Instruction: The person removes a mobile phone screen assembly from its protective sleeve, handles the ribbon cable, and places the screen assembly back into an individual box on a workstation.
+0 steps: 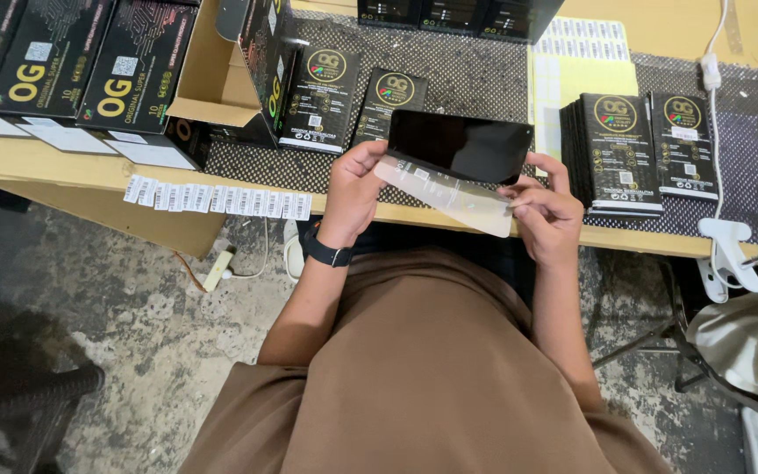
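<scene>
Left hand (353, 189): fingers curled and closed on the left end of the dark glass sheet (460, 145), thumb on top. A black watch (325, 252) sits on the wrist.

Right hand (547, 213): fingers pinched on the right end of the clear film (449, 195); the index finger rests against the sheet's right edge.

Dark glass sheet: flat, glossy black rectangle, held level above the table edge (63, 167), between both hands, centre of view.

Clear film: pale, see-through strip just below the sheet at 6 o'clock, touching it along the left end and hanging apart from it toward the right.

Stack of black packets (611, 154): at 3 o'clock of the sheet, on the dotted mat (475, 79); a second packet stack (682, 145) lies just beside it, farther right.

Two loose packets (357, 101): at 10 o'clock of the sheet, leaning near the open cardboard box (212, 88).

Large black boxes (81, 61): at 9 o'clock, far left, side by side.

Strip of barcode labels (217, 198): hangs over the table edge, at 8 o'clock of the left hand.

White clamp (730, 254) with cable: at 4 o'clock, on the table's right edge.
</scene>
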